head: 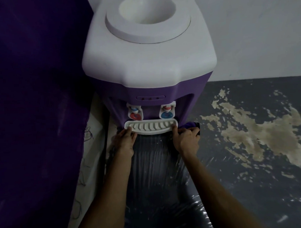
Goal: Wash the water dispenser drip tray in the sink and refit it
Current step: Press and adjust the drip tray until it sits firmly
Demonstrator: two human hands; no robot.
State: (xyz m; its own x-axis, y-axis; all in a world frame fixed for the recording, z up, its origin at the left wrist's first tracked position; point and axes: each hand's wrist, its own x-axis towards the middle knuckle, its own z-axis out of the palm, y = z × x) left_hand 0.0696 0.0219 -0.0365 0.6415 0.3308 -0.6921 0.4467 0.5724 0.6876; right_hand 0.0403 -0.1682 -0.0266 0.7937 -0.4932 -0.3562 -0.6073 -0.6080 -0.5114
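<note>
Now: both hands on the drip tray at the dispenser's front.

Water dispenser, white top and purple body, stands at 12 o'clock; tray sits at its base under the red tap and blue tap. Left hand grips the tray's 9 o'clock end, fingers curled over the rim. Right hand grips the 3 o'clock end, fingers hooked over the edge. Purple curtain at 9 o'clock. Dark floor with a pale worn patch at 3 o'clock.
</note>
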